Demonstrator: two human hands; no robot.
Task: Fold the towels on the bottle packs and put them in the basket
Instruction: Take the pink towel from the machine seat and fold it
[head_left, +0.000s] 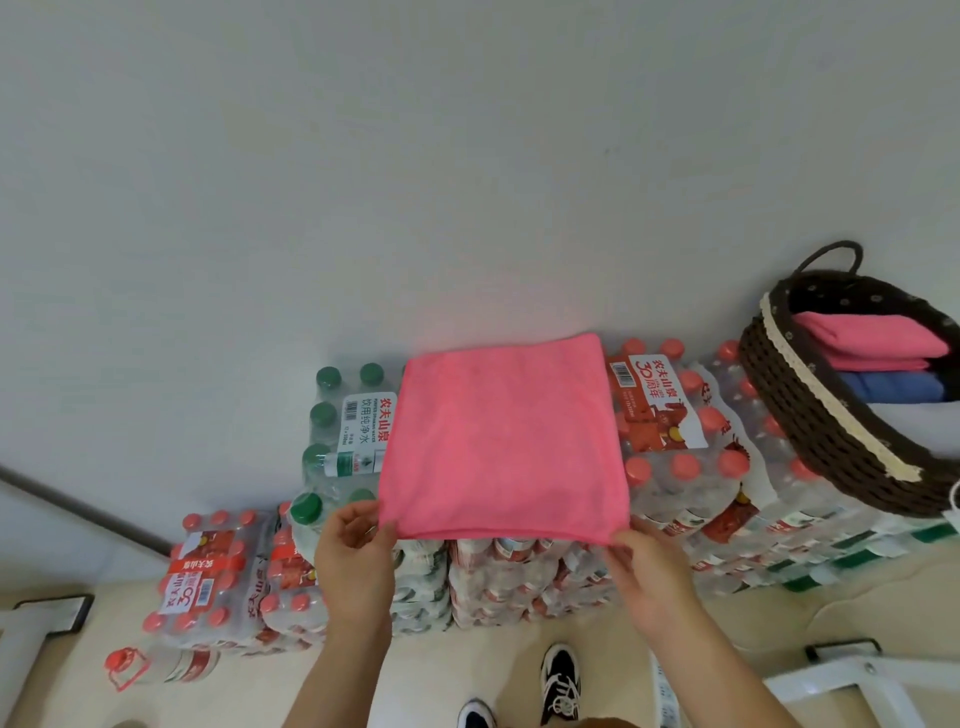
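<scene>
A pink towel (501, 441) lies flat on the stacked bottle packs (670, 467), folded over so a double edge shows at its near side. My left hand (353, 551) pinches the near left corner. The near right corner is pinched by my right hand (644, 561). To the right a dark woven basket (810, 415) sits on the packs, tilted toward me. Folded pink towels (872, 340) and a blue towel (893, 387) lie inside it.
A lower bottle pack (208, 582) stands on the floor at the left, with a single large bottle (161, 667) lying in front of it. My shoes (558, 680) are below the packs. White frame parts (852, 680) sit at the lower right. A white wall rises behind.
</scene>
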